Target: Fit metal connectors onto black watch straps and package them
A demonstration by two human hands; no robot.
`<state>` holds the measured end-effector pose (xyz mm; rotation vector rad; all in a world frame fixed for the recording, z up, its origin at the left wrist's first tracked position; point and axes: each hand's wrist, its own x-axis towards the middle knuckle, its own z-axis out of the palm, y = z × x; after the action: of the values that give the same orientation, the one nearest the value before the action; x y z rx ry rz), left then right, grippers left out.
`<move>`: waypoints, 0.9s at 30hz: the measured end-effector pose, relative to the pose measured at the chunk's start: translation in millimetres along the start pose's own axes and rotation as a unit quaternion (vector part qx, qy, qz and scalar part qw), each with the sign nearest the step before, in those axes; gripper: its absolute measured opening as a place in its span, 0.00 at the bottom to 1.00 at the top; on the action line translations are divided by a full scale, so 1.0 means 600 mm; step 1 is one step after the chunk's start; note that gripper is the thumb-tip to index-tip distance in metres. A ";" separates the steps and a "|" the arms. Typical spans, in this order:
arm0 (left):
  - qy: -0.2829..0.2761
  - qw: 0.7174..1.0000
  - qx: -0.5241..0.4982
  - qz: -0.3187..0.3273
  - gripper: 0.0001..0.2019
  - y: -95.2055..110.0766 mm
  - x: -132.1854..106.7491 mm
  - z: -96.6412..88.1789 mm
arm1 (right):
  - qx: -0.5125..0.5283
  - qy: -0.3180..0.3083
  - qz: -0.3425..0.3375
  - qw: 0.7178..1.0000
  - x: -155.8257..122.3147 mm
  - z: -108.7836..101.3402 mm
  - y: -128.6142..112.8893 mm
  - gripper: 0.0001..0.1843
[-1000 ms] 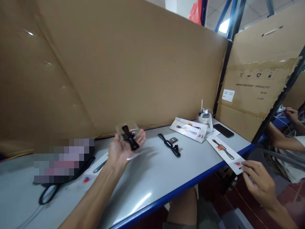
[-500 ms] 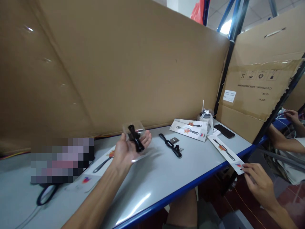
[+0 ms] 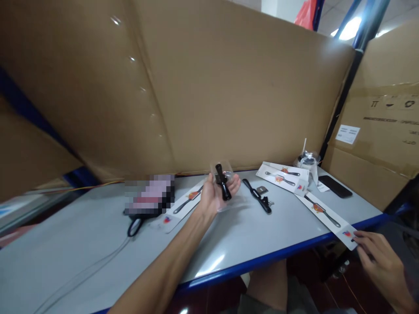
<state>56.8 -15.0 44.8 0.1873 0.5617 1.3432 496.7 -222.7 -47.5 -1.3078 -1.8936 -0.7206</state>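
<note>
On the upturned palm of my left hand (image 3: 208,197) rests a clear plastic blister shell (image 3: 230,167) with a black spokeshave (image 3: 225,190) in it; the fingers curl up around the shell's side. My right hand (image 3: 381,259) pinches the near end of a white printed backing card (image 3: 331,223), which slopes over the table's front edge. Between the hands, a second black spokeshave (image 3: 253,192) lies on the table beside a small grey blade (image 3: 262,190). Another printed card (image 3: 183,214) lies flat, partly behind my left wrist.
Several printed cards (image 3: 281,176) overlap at the back right. Past them are a plastic-wrapped cup with a straw (image 3: 307,159) and a black phone (image 3: 335,186). A pixelated object with a black loop (image 3: 135,227) lies left. Cardboard (image 3: 229,96) walls the back; the table has a blue edge (image 3: 262,264).
The view has turned left, so everything sits further right in the picture. Both hands keep their holds, on the blister shell with the spokeshave and on the card.
</note>
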 end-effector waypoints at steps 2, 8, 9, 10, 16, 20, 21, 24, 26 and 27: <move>-0.006 1.000 -0.004 0.001 0.25 -0.002 0.003 -0.002 | 0.005 -0.002 0.005 1.000 0.000 0.003 -0.001 0.07; -0.017 1.000 0.010 -0.017 0.24 -0.005 0.005 -0.005 | 0.008 -0.021 0.002 1.000 0.010 0.034 0.008 0.09; -0.017 1.000 0.012 -0.021 0.24 -0.006 0.005 -0.005 | 0.008 -0.031 -0.010 0.999 0.013 0.040 0.014 0.10; -0.015 1.000 0.013 -0.023 0.24 -0.006 0.005 -0.005 | 0.006 -0.039 -0.023 0.999 0.016 0.044 0.019 0.12; -0.021 0.998 0.032 -0.045 0.24 -0.009 0.005 -0.002 | 0.093 -0.015 0.113 0.989 0.082 0.036 -0.034 0.11; -0.035 0.995 0.072 -0.058 0.25 -0.015 0.001 -0.004 | 0.348 -0.138 0.229 0.899 0.190 0.057 -0.160 0.14; -0.041 0.994 0.085 -0.061 0.25 -0.016 0.000 -0.004 | 0.404 -0.178 0.235 0.866 0.223 0.074 -0.190 0.16; -0.059 0.988 0.130 -0.065 0.23 -0.023 -0.005 -0.002 | 0.531 -0.248 0.216 0.781 0.322 0.151 -0.256 0.19; -0.078 0.982 0.161 -0.064 0.24 -0.031 -0.007 0.001 | 0.571 -0.240 0.220 0.753 0.376 0.209 -0.282 0.17; -0.093 0.978 0.177 -0.061 0.25 -0.037 -0.008 0.001 | 0.581 -0.239 0.232 0.743 0.397 0.236 -0.291 0.17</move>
<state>76.0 -24.6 37.0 0.5564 0.6393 1.0855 242.8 -41.8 52.7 -1.0039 -1.6685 1.0447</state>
